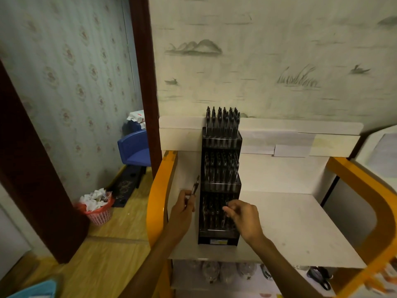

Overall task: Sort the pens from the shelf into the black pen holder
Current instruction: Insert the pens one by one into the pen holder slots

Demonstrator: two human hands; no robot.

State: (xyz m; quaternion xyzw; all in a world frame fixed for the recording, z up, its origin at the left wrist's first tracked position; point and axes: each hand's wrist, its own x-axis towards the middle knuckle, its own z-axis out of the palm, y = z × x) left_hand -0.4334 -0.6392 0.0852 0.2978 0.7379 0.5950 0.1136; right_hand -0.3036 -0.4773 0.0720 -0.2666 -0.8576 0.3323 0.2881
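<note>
1. Lower centre of the frame: two bare forearms reach up from the bottom edge toward the white shelf (pixel 290 222), which has orange side rails. One person and two hands are visible.
2. Left hand (pixel 182 204), just left of centre: its fingers are curled round one dark pen (pixel 195 187), clamped on the lower barrel with the upper end pointing up and away. The pen sits just beside the holder's left wall, apart from it. Judgement: it is held upright so it can drop straight into a slot.
3. Right hand (pixel 241 212), at centre: its fingertips are drawn together over the lowest tier. Whether they pinch a pen there cannot be told; the frame is too dark and blurred at that spot.
4. Black pen holder (pixel 219 237), centre of the frame: one unit, standing on the shelf against the back panel, stepped in three tiers that rise toward the rear. Judgement: the stepping keeps each row reachable from the front.
5. Pens in the holder: every tier is stocked with dark pens standing upright; an exact count is not readable. No loose pens are visible on the shelf surface.
6. Lower left of the frame, well apart: one pink waste basket (pixel 100 214) filled with crumpled paper.
7. Left of centre, farther back: one blue chair (pixel 134 150) beyond the doorway.
</note>
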